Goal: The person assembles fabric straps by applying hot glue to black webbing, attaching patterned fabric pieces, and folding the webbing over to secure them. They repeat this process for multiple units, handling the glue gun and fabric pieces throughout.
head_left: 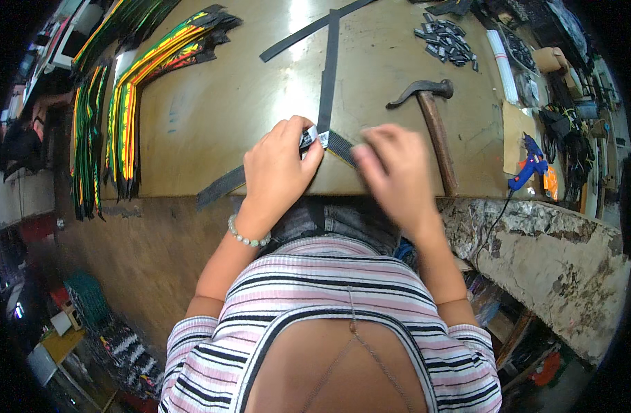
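My left hand (281, 165) is closed at the table's near edge, its thumb and fingers pinched on a dark woven strap. The strap (222, 186) slants out on both sides of that hand. A small white label (323, 140) shows beside the thumb, with a small black-and-white piece (308, 136) at the fingertips, partly hidden. My right hand (398, 168) is smeared by motion beside the strap's right part. Whether its fingers grip the strap cannot be made out. A flat black strip (329, 76) runs away from the label across the tabletop.
A wooden-handled hammer (434, 131) lies right of my right hand. Behind it is a pile of small black pieces (445, 40). A blue glue gun (529, 164) rests at the right edge, its cord hanging. Bundles of green, yellow and red straps (126, 131) lie left on the table (191, 131).
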Demonstrator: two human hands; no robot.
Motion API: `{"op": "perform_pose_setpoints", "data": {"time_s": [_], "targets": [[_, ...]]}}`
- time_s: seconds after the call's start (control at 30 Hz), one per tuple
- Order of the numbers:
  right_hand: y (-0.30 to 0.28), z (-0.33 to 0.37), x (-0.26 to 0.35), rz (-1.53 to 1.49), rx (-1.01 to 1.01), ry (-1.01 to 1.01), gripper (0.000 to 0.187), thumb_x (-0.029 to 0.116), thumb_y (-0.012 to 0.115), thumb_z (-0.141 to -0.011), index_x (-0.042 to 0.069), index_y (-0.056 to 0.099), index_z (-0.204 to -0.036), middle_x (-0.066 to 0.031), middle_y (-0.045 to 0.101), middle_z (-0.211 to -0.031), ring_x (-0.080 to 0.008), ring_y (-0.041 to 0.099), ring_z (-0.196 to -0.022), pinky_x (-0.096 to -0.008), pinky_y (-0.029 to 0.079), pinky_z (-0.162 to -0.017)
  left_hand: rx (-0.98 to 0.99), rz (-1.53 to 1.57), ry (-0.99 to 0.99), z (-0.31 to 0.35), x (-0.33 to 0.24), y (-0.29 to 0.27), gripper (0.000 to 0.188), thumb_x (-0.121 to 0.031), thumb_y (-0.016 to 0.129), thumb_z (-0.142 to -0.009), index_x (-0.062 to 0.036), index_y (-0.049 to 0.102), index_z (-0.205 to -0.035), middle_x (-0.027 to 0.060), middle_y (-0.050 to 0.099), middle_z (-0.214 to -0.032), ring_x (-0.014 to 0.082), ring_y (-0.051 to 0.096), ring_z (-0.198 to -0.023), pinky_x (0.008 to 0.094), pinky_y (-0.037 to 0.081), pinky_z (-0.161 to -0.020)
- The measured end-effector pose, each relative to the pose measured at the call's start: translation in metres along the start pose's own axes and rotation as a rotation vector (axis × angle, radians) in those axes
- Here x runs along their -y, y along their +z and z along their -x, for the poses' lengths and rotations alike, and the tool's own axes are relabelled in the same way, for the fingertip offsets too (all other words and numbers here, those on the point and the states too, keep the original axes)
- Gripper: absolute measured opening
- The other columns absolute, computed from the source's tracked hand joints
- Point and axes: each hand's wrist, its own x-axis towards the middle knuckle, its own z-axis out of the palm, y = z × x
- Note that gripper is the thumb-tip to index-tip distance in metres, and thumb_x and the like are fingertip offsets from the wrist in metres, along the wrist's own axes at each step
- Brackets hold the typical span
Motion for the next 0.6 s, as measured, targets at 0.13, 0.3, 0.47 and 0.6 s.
{"op": "perform_pose_setpoints", "data": {"time_s": [0.13, 0.3, 0.47, 0.6], "targets": [[0.026, 0.001, 0.020, -0.028, 0.052, 0.021, 0.033, 0.020, 0.070, -0.083, 0.001, 0.059, -0.108, -0.0138, 0.056, -0.117, -0.0314, 0.053, -0.106, -0.0421, 0.042, -0.087, -0.054, 0.120, 0.039, -0.005, 0.002, -0.005, 0.015, -0.018, 0.068, -0.084, -0.0067, 0.065, -0.094, 0.0122, 0.069, -0.088, 0.0343, 0.066, -0.080, 0.0425, 0.052, -0.069], [0.001, -0.041, -0.001, -0.476, 0.318, 0.219, 0.022, 0.015, 0.070, -0.086, 0.003, 0.063, -0.102, -0.0119, 0.067, -0.083, -0.0282, 0.064, -0.079, -0.0386, 0.050, -0.072, 0.016, 0.756, -0.194, -0.007, 0.008, -0.037, 0.024, -0.021, 0.052, -0.102, -0.0041, 0.062, -0.117, 0.0004, 0.056, -0.081, 0.0067, 0.049, -0.068, 0.0231, 0.041, -0.059], [-0.056, -0.115, -0.038, -0.585, 0.132, 0.044, 0.018, 0.016, 0.069, -0.088, 0.002, 0.068, -0.100, -0.0092, 0.069, -0.081, -0.0158, 0.065, -0.074, -0.0317, 0.052, -0.070, 0.273, 1.604, -0.299, -0.001, 0.021, -0.057, 0.039, -0.039, 0.031, -0.109, -0.0121, 0.046, -0.133, -0.0055, 0.029, -0.060, 0.0012, 0.026, -0.043, 0.0176, 0.022, -0.036], [-0.132, -0.192, -0.101, -0.387, -0.373, -0.117, 0.020, 0.016, 0.069, -0.091, 0.001, 0.070, -0.104, -0.0073, 0.070, -0.089, -0.0131, 0.065, -0.085, -0.0288, 0.053, -0.076, 0.600, 2.020, -0.489, 0.005, 0.029, -0.033, 0.034, -0.033, 0.030, -0.109, -0.0103, 0.046, -0.127, -0.0033, 0.030, -0.060, 0.0043, 0.026, -0.044, 0.0192, 0.023, -0.037]]}}
